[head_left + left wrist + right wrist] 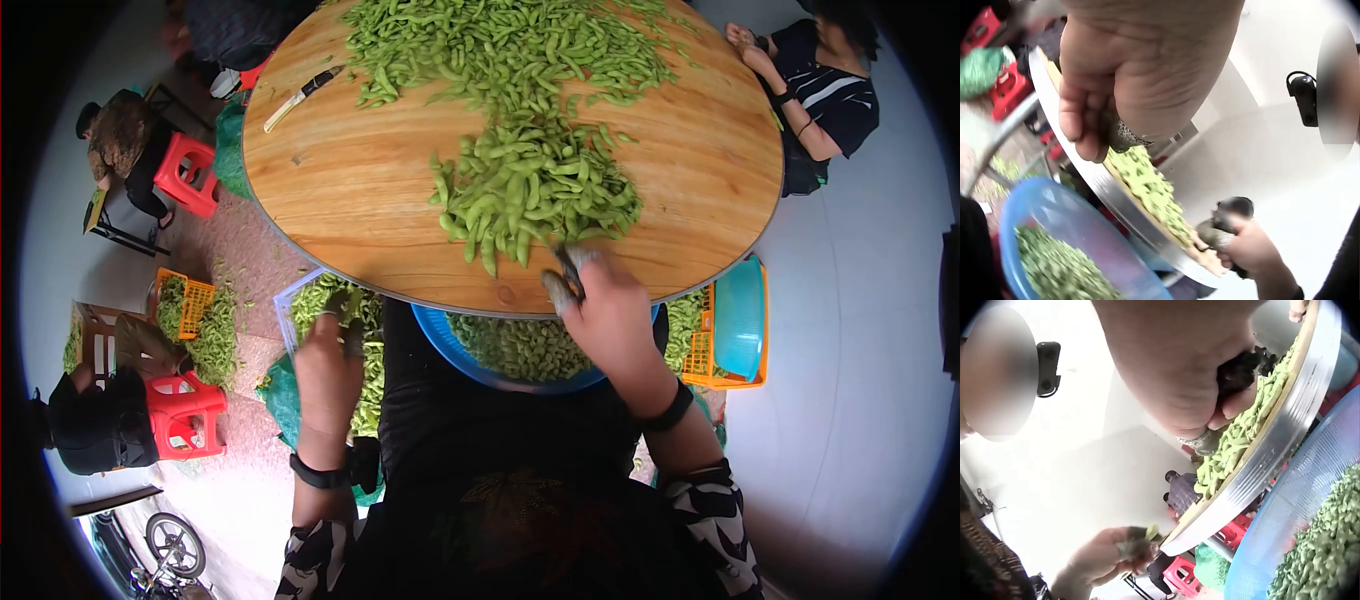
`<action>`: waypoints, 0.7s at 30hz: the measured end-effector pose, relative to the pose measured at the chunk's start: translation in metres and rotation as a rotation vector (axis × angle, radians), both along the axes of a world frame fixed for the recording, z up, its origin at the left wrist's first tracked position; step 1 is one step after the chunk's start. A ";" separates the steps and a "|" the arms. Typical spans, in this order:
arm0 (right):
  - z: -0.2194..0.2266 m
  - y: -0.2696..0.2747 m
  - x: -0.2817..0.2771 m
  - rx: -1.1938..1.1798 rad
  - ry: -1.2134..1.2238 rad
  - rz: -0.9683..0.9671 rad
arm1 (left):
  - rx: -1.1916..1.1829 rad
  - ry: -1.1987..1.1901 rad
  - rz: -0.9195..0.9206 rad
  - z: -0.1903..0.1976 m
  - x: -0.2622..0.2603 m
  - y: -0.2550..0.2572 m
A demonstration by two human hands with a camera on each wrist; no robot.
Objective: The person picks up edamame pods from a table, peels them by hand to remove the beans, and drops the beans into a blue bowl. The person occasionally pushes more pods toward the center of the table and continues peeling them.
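Observation:
My right hand point(610, 310) is at the table's near edge, its fingers curled round a dark-handled tool point(1238, 374) mostly hidden in the palm. Grey covers sit on its thumb and a finger. A heap of green soybean pods point(530, 190) lies just beyond that hand. My left hand point(328, 375) is lower, left of the table, over a crate of pods point(370, 385). Its fingers are bent and also wear covers; a green pod point(1152, 532) shows at its fingertips in the right wrist view. Below the table edge, a blue basin point(432, 335) holds shelled green beans point(530, 350).
A larger pile of pods point(500, 50) covers the far side of the round wooden table point(340, 190). A knife point(303, 98) lies at the table's left. Orange baskets stand to both sides, one point(700, 350) beside a teal basin point(738, 325). Other people sit around on red stools point(187, 172).

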State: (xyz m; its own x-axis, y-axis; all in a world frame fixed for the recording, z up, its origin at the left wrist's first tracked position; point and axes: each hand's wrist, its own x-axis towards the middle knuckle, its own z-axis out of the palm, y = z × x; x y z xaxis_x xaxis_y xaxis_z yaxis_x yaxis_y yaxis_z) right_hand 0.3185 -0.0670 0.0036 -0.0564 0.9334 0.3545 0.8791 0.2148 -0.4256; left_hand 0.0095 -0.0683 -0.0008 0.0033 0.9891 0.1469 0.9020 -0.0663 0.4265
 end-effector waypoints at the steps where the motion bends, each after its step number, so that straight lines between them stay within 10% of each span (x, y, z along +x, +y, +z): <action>1: 0.001 0.015 -0.005 0.041 0.062 -0.012 | 0.112 0.097 0.016 0.004 -0.005 0.001; 2: 0.002 0.026 -0.008 0.083 0.124 -0.022 | 0.296 0.344 0.014 -0.002 -0.016 0.003; 6: -0.013 0.043 -0.004 0.118 0.023 -0.001 | 0.305 0.061 -0.072 0.019 0.005 0.006; 10: -0.013 0.017 -0.005 0.052 0.714 0.047 | 0.026 -0.444 -0.481 0.018 0.061 0.005; 13: 0.014 -0.011 -0.008 -0.592 1.667 0.054 | -0.024 -0.595 -0.630 0.018 0.104 0.007; 17: -0.003 -0.032 -0.012 -0.562 1.744 0.090 | -0.180 -1.073 -0.677 -0.006 0.131 0.009; 21: -0.007 -0.037 -0.010 -0.350 1.179 0.128 | -0.349 -1.310 -0.633 0.000 0.130 0.002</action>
